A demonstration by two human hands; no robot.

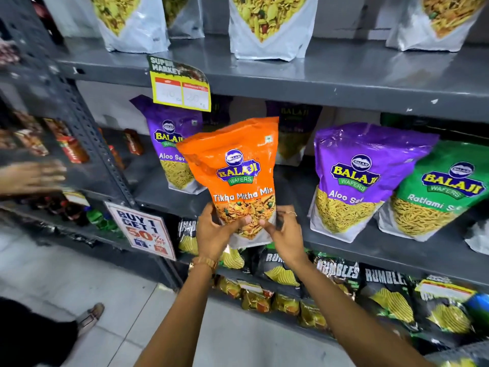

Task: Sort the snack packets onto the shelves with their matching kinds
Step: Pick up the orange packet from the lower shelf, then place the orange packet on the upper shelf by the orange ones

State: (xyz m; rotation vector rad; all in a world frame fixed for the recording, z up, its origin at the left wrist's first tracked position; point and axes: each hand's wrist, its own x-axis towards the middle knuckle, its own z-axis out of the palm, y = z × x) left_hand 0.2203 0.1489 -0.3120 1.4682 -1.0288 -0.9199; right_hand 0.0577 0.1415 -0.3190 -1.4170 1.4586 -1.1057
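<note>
An orange Tikha Mitha Mix packet [238, 165] is held upright in front of the middle shelf [412, 250]. My left hand [214, 234] grips its lower left corner and my right hand [284, 231] grips its lower right corner. Behind it on the left stands a purple Aloo Sev packet [169, 144]. To the right stand another purple Aloo Sev packet [354, 176] and a green Ratlami Sev packet [436, 192]. A darker purple packet [293, 128] sits deep at the back of the shelf.
White mixture pouches [264, 25] line the top shelf. Black Rumbles chip bags [338, 274] fill the shelf below. A yellow price tag [182, 86] and a "Buy 1 Get 1" sign [143, 229] hang off shelf edges. Another person's hand [31, 176] and foot [90, 316] are at left.
</note>
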